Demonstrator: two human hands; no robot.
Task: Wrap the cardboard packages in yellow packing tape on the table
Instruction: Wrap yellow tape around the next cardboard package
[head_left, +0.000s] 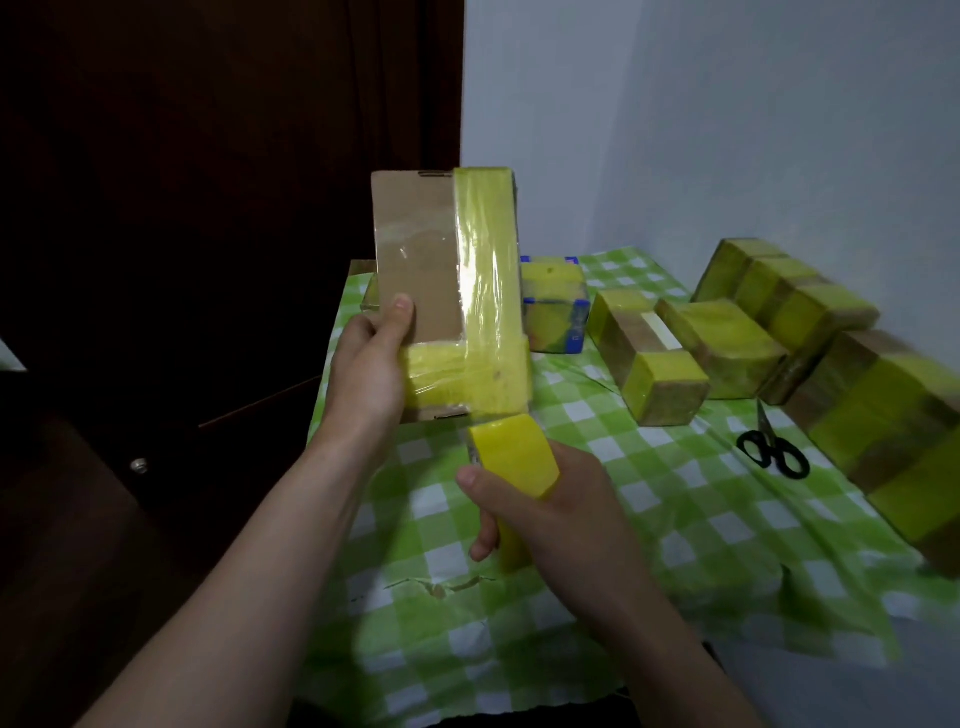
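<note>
A flat cardboard package (415, 260) is held upright above the table, with one yellow tape band down its right side and another across its lower part. My left hand (371, 364) grips its lower left edge, thumb on the front face. Just below the package, my right hand (561, 514) grips the roll of yellow packing tape (514, 462). The tape runs from the roll up to the package's bottom edge.
The table carries a green-and-white checked cloth (675, 545). Several packages with yellow tape (727, 338) lie at the back right, and a blue-edged one (553, 304) sits behind the held package. Black scissors (774, 447) lie at the right. A dark cabinet fills the left.
</note>
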